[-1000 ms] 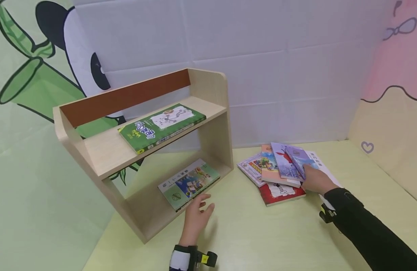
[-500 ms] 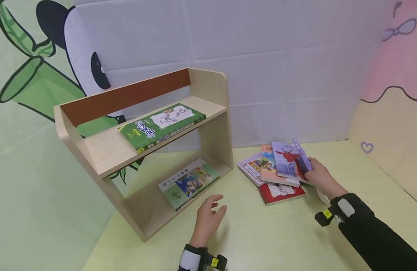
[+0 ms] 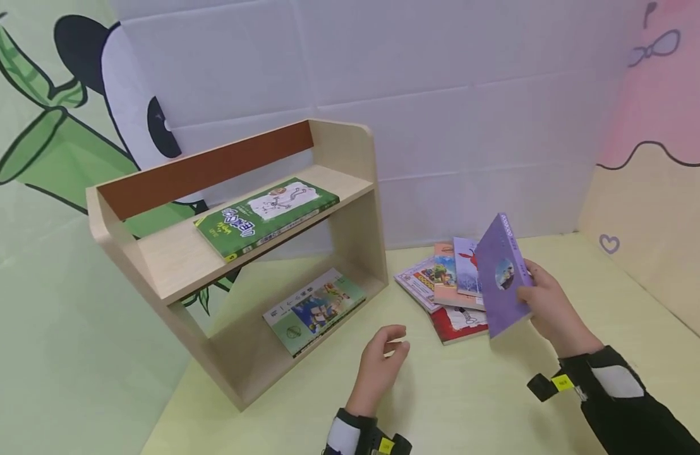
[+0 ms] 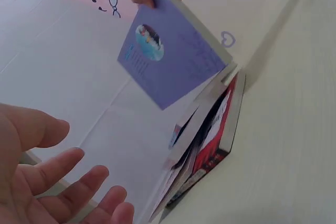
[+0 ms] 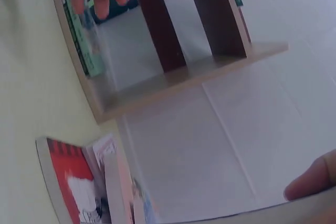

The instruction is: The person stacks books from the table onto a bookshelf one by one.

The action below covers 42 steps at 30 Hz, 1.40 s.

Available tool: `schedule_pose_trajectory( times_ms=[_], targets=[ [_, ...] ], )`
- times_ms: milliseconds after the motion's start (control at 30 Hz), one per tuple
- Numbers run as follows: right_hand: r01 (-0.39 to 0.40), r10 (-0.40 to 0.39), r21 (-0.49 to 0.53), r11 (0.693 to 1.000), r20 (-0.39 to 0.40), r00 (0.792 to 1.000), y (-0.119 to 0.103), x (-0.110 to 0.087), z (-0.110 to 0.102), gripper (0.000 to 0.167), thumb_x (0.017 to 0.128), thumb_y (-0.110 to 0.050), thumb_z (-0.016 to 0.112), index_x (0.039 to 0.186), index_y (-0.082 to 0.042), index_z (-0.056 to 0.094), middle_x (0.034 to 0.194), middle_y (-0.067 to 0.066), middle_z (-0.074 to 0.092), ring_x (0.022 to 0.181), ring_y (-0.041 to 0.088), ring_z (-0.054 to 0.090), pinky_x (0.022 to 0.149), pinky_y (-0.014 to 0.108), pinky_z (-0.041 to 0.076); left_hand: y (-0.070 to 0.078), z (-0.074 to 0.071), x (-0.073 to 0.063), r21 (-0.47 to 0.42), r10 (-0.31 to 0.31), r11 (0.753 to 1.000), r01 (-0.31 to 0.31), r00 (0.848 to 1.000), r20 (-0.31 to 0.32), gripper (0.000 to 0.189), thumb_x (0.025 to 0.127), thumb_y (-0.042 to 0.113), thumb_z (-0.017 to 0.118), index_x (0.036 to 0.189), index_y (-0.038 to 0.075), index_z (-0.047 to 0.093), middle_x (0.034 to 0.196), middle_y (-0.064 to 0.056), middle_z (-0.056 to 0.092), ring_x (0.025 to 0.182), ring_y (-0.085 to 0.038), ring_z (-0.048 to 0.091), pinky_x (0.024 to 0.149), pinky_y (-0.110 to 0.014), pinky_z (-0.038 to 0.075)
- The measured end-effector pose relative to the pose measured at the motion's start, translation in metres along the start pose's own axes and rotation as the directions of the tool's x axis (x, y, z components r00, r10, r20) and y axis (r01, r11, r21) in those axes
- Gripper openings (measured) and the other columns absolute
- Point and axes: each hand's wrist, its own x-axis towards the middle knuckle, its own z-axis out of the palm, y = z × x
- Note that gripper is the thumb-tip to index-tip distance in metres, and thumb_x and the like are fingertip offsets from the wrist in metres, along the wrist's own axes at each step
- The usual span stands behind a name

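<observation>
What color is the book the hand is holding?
The book's cover is purple with a small round picture; the head view shows it best.

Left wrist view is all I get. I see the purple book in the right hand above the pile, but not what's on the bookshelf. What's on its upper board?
Observer: A green book, lying flat, per the head view.
Operator: And the lower board?
Observer: A pale green and white book, seen in the head view.
Operator: The purple book that the right hand holds: I get the cover and page edges. Spine visible anywhere?
Observer: Yes, the head view shows its spine, with lettering too small to read.
</observation>
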Motion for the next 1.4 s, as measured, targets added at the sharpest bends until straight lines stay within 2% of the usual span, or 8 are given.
schedule_pose_trajectory(
  times_ms=[200,333,667,800,967,1167,1267,1400],
  targets=[
    [0.099,-0.104,0.067,0.993,0.072,0.992,-0.018,-0.015,0.038,0.082,0.080,0.017,0.029,0.154,-0.001,-0.003,0.156,0.030,0.005,0.135,0.052,0.015,0.102,0.074,0.019,0.018,0.010,0.008,-0.059,0.004,0.998,-0.001,0.999,0.046,0.027,0.099,0.020,0.057,0.124,0.011,0.059,0.125,-0.007,0.061,0.109,-0.024,0.058,0.090,-0.041,0.050],
    [0.170,-0.169,-0.009,0.985,0.074,0.983,-0.029,-0.028,0.062,0.083,0.078,0.019,0.032,0.155,-0.001,0.005,0.154,0.030,0.012,0.133,0.049,0.022,0.100,0.068,0.027,0.032,0.016,0.013,-0.173,0.002,0.985,0.010,0.998,0.067,0.035,0.101,0.025,0.053,0.131,0.008,0.054,0.133,-0.011,0.055,0.115,-0.028,0.057,0.092,-0.040,0.051],
    [0.319,-0.306,-0.094,0.943,0.128,0.943,-0.040,-0.063,0.117,0.077,0.081,0.018,0.042,0.153,-0.005,0.026,0.151,0.024,0.032,0.119,0.043,0.047,0.076,0.039,0.051,0.066,0.028,0.013,-0.476,-0.001,0.876,0.076,0.988,0.155,0.070,0.100,0.044,0.048,0.156,0.020,0.013,0.156,-0.019,0.024,0.135,-0.043,0.037,0.092,-0.057,0.048],
    [0.380,-0.353,-0.182,0.907,0.164,0.921,-0.037,-0.071,0.131,0.079,0.077,0.019,0.048,0.151,-0.004,0.030,0.153,0.022,0.031,0.104,0.037,0.049,0.054,0.024,0.041,0.069,0.025,0.011,-0.538,0.020,0.840,0.075,0.985,0.169,0.080,0.096,0.051,0.049,0.156,0.028,0.001,0.157,-0.016,0.021,0.136,-0.042,0.035,0.094,-0.065,0.042],
    [0.425,-0.375,-0.220,0.878,0.235,0.897,-0.031,-0.071,0.140,0.076,0.078,0.014,0.057,0.149,-0.001,0.034,0.155,0.021,0.028,0.127,0.037,0.043,0.081,0.029,0.050,0.061,0.027,0.012,-0.657,0.122,0.754,0.018,0.978,0.166,0.080,0.095,0.046,0.051,0.155,0.033,0.001,0.159,-0.010,0.015,0.140,-0.036,0.028,0.105,-0.059,0.035],
    [0.493,-0.438,-0.117,0.862,0.316,0.842,-0.025,-0.058,0.139,0.060,0.087,0.006,0.057,0.144,0.008,0.038,0.154,0.023,0.030,0.139,0.043,0.029,0.104,0.021,0.035,0.047,0.019,0.018,-0.794,0.164,0.606,0.046,0.970,0.182,0.075,0.097,0.039,0.053,0.156,0.022,0.011,0.153,-0.015,0.029,0.134,-0.030,0.038,0.102,-0.035,0.043],
    [0.506,-0.476,-0.020,0.863,0.306,0.825,-0.024,-0.053,0.132,0.053,0.091,0.008,0.054,0.142,0.012,0.038,0.153,0.026,0.029,0.137,0.044,0.030,0.101,0.017,0.036,0.043,0.011,0.020,-0.803,0.150,0.593,0.060,0.972,0.183,0.069,0.098,0.031,0.052,0.154,0.015,0.015,0.148,-0.015,0.035,0.130,-0.025,0.043,0.098,-0.031,0.046],
    [0.499,-0.480,-0.151,0.853,0.148,0.865,-0.030,-0.051,0.117,0.045,0.094,0.005,0.053,0.138,0.007,0.046,0.153,0.021,0.032,0.140,0.039,0.030,0.103,0.027,0.039,0.042,0.001,0.019,-0.777,0.144,0.628,0.048,0.974,0.177,0.063,0.095,0.021,0.048,0.151,0.010,0.021,0.138,-0.010,0.044,0.118,-0.020,0.050,0.085,-0.028,0.051]
  ],
)
